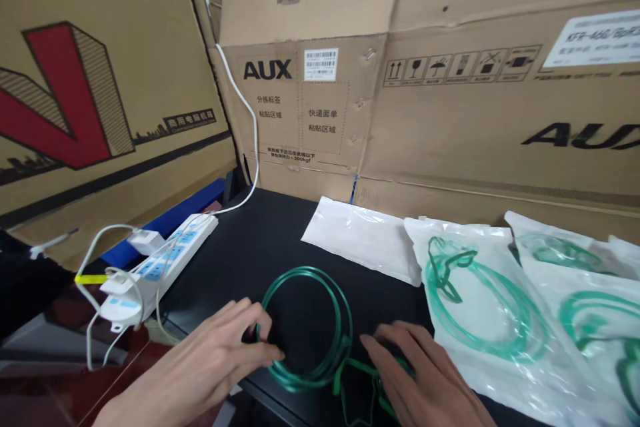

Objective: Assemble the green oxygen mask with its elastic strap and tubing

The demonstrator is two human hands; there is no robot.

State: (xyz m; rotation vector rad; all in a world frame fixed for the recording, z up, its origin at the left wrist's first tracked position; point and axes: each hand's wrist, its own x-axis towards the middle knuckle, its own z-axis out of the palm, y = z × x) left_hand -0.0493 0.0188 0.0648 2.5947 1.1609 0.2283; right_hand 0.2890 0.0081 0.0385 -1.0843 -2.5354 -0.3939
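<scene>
A loose coil of clear green tubing rests on the black tabletop near its front edge. My left hand is at the coil's left side, thumb and fingers curled round the tubing. On the right, my right hand is bent over a bundle of thin green straps, fingers closed on it. The fingers hide part of the bundle, so its full shape does not show. The straps lie against the coil's lower right side.
To the right lie clear-fronted white pouches with green tubing inside. Behind the coil is a flat white pouch. A white power strip with plugs and cords sits at the left edge. Cardboard boxes wall off the back.
</scene>
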